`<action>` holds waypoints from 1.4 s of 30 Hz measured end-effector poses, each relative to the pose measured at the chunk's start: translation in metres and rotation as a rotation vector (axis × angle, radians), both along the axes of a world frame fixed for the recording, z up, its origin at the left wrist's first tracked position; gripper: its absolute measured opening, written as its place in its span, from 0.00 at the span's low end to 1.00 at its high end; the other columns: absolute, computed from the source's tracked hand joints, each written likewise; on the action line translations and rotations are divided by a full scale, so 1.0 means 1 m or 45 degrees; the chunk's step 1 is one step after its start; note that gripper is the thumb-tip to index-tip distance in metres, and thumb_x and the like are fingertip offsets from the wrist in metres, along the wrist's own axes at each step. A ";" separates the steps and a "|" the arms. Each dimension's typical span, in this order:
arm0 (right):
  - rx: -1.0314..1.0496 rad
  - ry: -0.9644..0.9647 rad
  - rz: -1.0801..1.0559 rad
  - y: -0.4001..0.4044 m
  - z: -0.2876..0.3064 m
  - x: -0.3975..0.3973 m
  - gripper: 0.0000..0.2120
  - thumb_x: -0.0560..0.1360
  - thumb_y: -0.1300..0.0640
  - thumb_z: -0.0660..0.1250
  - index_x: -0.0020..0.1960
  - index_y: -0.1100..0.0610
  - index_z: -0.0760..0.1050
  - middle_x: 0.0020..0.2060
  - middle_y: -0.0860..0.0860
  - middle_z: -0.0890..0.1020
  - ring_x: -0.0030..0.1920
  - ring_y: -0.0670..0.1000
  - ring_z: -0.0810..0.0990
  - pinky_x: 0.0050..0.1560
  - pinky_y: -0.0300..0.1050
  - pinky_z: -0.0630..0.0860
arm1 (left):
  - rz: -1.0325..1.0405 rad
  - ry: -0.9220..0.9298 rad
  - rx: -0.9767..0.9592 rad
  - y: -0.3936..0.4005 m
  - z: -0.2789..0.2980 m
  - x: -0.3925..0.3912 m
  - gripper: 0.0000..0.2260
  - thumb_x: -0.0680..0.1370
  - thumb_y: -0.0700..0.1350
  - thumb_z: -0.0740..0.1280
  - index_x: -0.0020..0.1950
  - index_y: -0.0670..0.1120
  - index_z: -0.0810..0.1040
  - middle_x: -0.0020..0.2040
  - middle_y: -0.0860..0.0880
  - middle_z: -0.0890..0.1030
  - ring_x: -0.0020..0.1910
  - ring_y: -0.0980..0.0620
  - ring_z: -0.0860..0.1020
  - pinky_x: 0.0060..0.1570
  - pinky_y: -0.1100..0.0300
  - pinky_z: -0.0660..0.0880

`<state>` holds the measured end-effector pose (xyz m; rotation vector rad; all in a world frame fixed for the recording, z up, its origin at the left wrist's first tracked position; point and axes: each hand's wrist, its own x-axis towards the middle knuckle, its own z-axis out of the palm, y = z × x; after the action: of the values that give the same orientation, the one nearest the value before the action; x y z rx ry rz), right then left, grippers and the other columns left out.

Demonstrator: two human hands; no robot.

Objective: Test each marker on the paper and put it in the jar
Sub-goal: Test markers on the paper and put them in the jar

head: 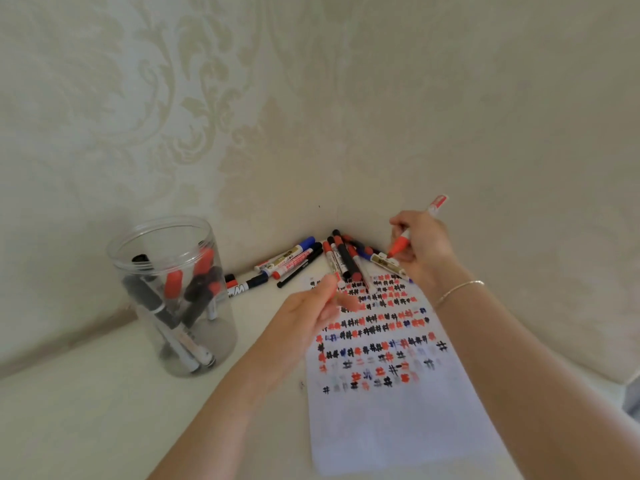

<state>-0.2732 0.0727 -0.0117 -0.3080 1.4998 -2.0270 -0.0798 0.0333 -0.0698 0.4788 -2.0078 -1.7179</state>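
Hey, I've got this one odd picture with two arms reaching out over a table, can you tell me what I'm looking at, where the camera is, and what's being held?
There is no machine here. The single picture comes from a wide-angle camera worn on a person's head, looking forward and down, so the two arms are that person's own.

On the pale table, in a corner against patterned walls, lies a sheet of paper covered in red, black and blue test marks. Beyond it sits a loose pile of markers. To the left stands a clear plastic jar already holding several markers.

The right hand, with a thin bracelet at the wrist, holds an uncapped red marker, tip pointing down. The left hand is blurred; it seems to pinch something small and red, perhaps the cap, but I cannot be sure.
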 end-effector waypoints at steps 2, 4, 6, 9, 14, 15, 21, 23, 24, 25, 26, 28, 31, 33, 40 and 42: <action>0.028 0.001 0.047 0.002 -0.007 0.004 0.11 0.73 0.69 0.60 0.35 0.59 0.65 0.25 0.51 0.66 0.17 0.45 0.59 0.16 0.37 0.57 | 0.076 -0.141 -0.184 -0.005 0.009 -0.002 0.24 0.77 0.65 0.51 0.32 0.59 0.80 0.50 0.42 0.80 0.52 0.52 0.76 0.69 0.56 0.66; 0.066 -0.001 0.055 0.004 -0.016 0.009 0.09 0.73 0.68 0.61 0.37 0.59 0.65 0.27 0.51 0.67 0.17 0.44 0.61 0.17 0.36 0.59 | 0.137 -0.259 -0.292 -0.007 0.012 -0.009 0.22 0.78 0.63 0.51 0.33 0.56 0.77 0.52 0.48 0.81 0.54 0.54 0.77 0.64 0.58 0.68; 0.114 0.020 0.043 0.009 -0.022 0.012 0.08 0.74 0.66 0.63 0.38 0.60 0.67 0.26 0.51 0.68 0.17 0.44 0.62 0.17 0.37 0.60 | 0.164 -0.347 -0.400 -0.008 0.009 -0.017 0.20 0.80 0.60 0.52 0.41 0.51 0.76 0.48 0.49 0.81 0.50 0.53 0.78 0.57 0.58 0.72; 0.245 0.134 0.080 0.026 -0.033 0.018 0.12 0.75 0.54 0.69 0.40 0.60 0.70 0.24 0.54 0.75 0.20 0.49 0.69 0.21 0.40 0.67 | 0.204 -0.505 -0.564 -0.013 -0.001 -0.030 0.18 0.82 0.56 0.54 0.46 0.45 0.75 0.40 0.48 0.77 0.38 0.53 0.75 0.40 0.62 0.72; 0.425 0.287 0.201 0.066 -0.057 0.024 0.21 0.74 0.45 0.68 0.38 0.64 0.75 0.31 0.60 0.83 0.30 0.56 0.82 0.34 0.49 0.82 | 0.258 -0.708 -0.862 -0.024 -0.026 -0.041 0.14 0.81 0.57 0.56 0.47 0.49 0.72 0.38 0.52 0.76 0.35 0.56 0.74 0.34 0.62 0.68; 0.415 0.283 0.219 0.074 -0.063 0.024 0.21 0.74 0.45 0.68 0.39 0.65 0.76 0.32 0.61 0.83 0.31 0.57 0.83 0.34 0.48 0.82 | 0.255 -0.744 -0.901 -0.025 -0.030 -0.042 0.14 0.81 0.58 0.55 0.47 0.49 0.71 0.38 0.52 0.76 0.35 0.56 0.74 0.35 0.61 0.69; 0.404 0.461 -0.021 0.097 -0.095 0.022 0.15 0.73 0.63 0.68 0.31 0.61 0.67 0.22 0.57 0.74 0.19 0.50 0.69 0.22 0.37 0.66 | 0.300 -0.794 -1.055 -0.025 -0.044 -0.044 0.14 0.81 0.59 0.53 0.45 0.51 0.69 0.37 0.55 0.73 0.34 0.59 0.72 0.33 0.63 0.66; 0.483 0.583 -0.138 0.096 -0.097 0.023 0.15 0.71 0.66 0.65 0.29 0.60 0.64 0.22 0.54 0.66 0.21 0.47 0.62 0.21 0.36 0.60 | 0.307 -0.772 -1.059 -0.025 -0.045 -0.043 0.14 0.81 0.59 0.53 0.44 0.51 0.69 0.37 0.54 0.73 0.34 0.59 0.72 0.33 0.63 0.66; 0.507 0.610 -0.154 0.096 -0.098 0.023 0.16 0.71 0.66 0.65 0.29 0.59 0.62 0.22 0.52 0.64 0.22 0.47 0.60 0.21 0.36 0.58 | 0.310 -0.762 -1.060 -0.026 -0.046 -0.043 0.15 0.81 0.59 0.53 0.44 0.51 0.69 0.36 0.54 0.73 0.34 0.58 0.73 0.33 0.63 0.67; 0.525 0.622 -0.148 0.095 -0.099 0.024 0.18 0.71 0.66 0.64 0.28 0.57 0.60 0.22 0.51 0.62 0.23 0.47 0.59 0.22 0.36 0.57 | 0.312 -0.758 -1.062 -0.026 -0.046 -0.042 0.15 0.81 0.59 0.53 0.43 0.51 0.69 0.36 0.53 0.74 0.34 0.57 0.73 0.33 0.62 0.68; 0.542 0.625 -0.138 0.095 -0.099 0.024 0.19 0.72 0.66 0.64 0.28 0.56 0.58 0.22 0.50 0.61 0.24 0.47 0.58 0.22 0.36 0.57 | 0.314 -0.758 -1.066 -0.026 -0.047 -0.042 0.15 0.81 0.59 0.53 0.44 0.50 0.69 0.36 0.53 0.74 0.34 0.56 0.73 0.34 0.62 0.68; 0.562 0.621 -0.121 0.095 -0.099 0.024 0.20 0.72 0.66 0.65 0.28 0.56 0.58 0.22 0.49 0.61 0.24 0.48 0.58 0.23 0.37 0.56 | 0.320 -0.756 -1.073 -0.027 -0.047 -0.042 0.16 0.81 0.59 0.53 0.44 0.50 0.69 0.36 0.53 0.74 0.34 0.56 0.73 0.34 0.61 0.68; 0.590 0.624 -0.103 0.094 -0.100 0.025 0.21 0.72 0.65 0.66 0.28 0.55 0.58 0.22 0.49 0.61 0.24 0.47 0.58 0.23 0.37 0.57 | 0.324 -0.751 -1.091 -0.027 -0.048 -0.043 0.15 0.81 0.59 0.52 0.44 0.50 0.69 0.36 0.53 0.73 0.34 0.57 0.73 0.32 0.63 0.66; 0.606 0.663 -0.092 0.094 -0.101 0.026 0.21 0.72 0.65 0.65 0.28 0.55 0.57 0.23 0.49 0.60 0.24 0.47 0.57 0.22 0.36 0.56 | 0.328 -0.752 -1.102 -0.027 -0.049 -0.043 0.15 0.81 0.59 0.52 0.44 0.50 0.69 0.36 0.54 0.73 0.34 0.58 0.72 0.32 0.64 0.65; 0.585 0.648 -0.086 0.096 -0.100 0.025 0.20 0.71 0.67 0.64 0.28 0.56 0.58 0.22 0.49 0.61 0.24 0.47 0.58 0.23 0.36 0.57 | 0.325 -0.739 -1.105 -0.025 -0.049 -0.042 0.14 0.81 0.59 0.53 0.46 0.50 0.68 0.37 0.54 0.72 0.34 0.59 0.72 0.32 0.65 0.65; 0.585 0.671 -0.077 0.095 -0.102 0.027 0.20 0.71 0.68 0.64 0.28 0.56 0.57 0.22 0.48 0.60 0.24 0.47 0.57 0.23 0.37 0.57 | 0.323 -0.740 -1.111 -0.025 -0.049 -0.042 0.14 0.81 0.59 0.52 0.46 0.50 0.68 0.37 0.54 0.72 0.34 0.59 0.72 0.32 0.65 0.65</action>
<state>-0.2465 0.1681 -0.1133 -0.6436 2.2612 -1.6435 -0.1214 0.0081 -0.1190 0.9112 -2.6738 -0.4528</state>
